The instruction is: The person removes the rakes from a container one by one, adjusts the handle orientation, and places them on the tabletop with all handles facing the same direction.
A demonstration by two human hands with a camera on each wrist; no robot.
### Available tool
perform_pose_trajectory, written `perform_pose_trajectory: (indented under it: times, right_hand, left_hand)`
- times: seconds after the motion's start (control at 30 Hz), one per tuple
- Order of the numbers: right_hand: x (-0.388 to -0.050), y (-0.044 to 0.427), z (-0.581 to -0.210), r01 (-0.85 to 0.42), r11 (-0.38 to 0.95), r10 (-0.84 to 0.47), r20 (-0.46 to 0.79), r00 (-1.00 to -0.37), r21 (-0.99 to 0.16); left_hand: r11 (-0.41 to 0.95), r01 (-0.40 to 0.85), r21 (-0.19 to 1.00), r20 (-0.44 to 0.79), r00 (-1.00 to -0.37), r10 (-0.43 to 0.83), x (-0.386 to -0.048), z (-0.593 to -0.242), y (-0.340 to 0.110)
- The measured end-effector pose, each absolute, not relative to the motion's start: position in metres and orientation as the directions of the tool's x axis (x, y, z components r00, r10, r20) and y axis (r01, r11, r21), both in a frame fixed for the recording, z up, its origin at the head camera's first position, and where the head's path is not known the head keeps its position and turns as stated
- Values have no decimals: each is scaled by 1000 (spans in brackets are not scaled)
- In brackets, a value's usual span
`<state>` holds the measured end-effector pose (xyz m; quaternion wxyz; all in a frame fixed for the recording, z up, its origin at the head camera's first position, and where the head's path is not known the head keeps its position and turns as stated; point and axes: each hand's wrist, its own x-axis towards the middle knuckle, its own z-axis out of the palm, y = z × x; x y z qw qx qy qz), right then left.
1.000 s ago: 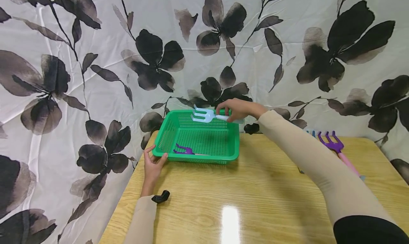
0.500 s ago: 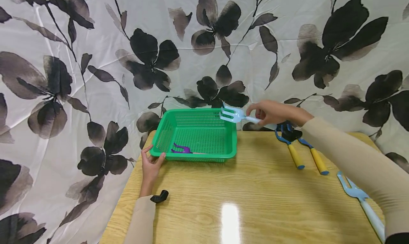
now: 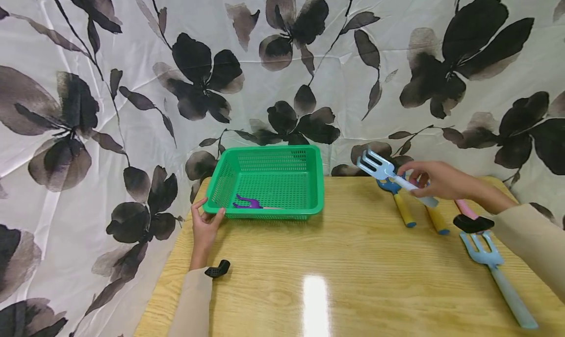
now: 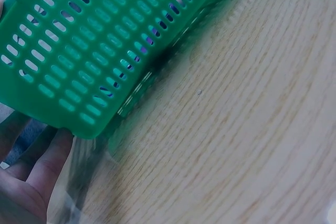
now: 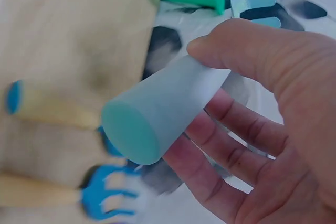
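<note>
My right hand [image 3: 434, 180] pinches a light blue hand fork [image 3: 378, 171] by its handle, above the table's back right part. In the right wrist view, thumb and fingers press round that pale handle [image 5: 163, 106], its butt end facing the camera. At the near left corner of a green perforated basket [image 3: 265, 212], my left hand [image 3: 205, 231] grips the rim. Inside the basket lies a purple pronged tool [image 3: 249, 202] with a pink handle, partly hidden by the near wall. The left wrist view shows fingers [image 4: 47, 166] against the basket's underside corner.
Below the right hand, two yellow-handled blue tools lie on the table [image 3: 265, 278], one yellow handle [image 3: 403, 209] plainly visible. A pink handle [image 3: 465, 209] shows near the right wrist. Another light blue fork [image 3: 500, 273] lies further right. A floral curtain [image 3: 282, 72] hangs behind.
My right hand has moved right with the light blue fork, from above the basket to above the yellow-handled tools. My left hand stays on the basket corner.
</note>
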<state>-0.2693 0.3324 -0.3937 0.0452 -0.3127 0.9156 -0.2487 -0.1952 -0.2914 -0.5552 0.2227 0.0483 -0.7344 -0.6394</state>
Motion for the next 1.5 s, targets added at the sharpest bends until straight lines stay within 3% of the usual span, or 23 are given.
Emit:
perform_pose_trajectory:
  times: [0.33,0.7,0.93,1.2,1.5]
  right_hand:
    - [-214,393,-450,-511,680,-500,178,-848,-527]
    - [-147,417,-495,-266,758,-289,58,-956,-595]
    - [-118,421,-513,-101,801,-207,-115,-972,-591]
    - [-94,416,-526,-39,795,-174,-166,-971,-605]
    - [-82,410,-526,-19,837,-141,-181,-973,-547]
  left_hand:
    - [176,226,958,276,-895,-352,-195,-554,-294]
    - [128,208,970,240,-911,-337,-196,-548,-295]
    - [153,207,966,246,-917,-314,-182,-527,-287]
    - [149,215,965,252,-919,-303,-178,-523,-286]
    - [136,203,970,236,-923,-304,-180,-529,-287]
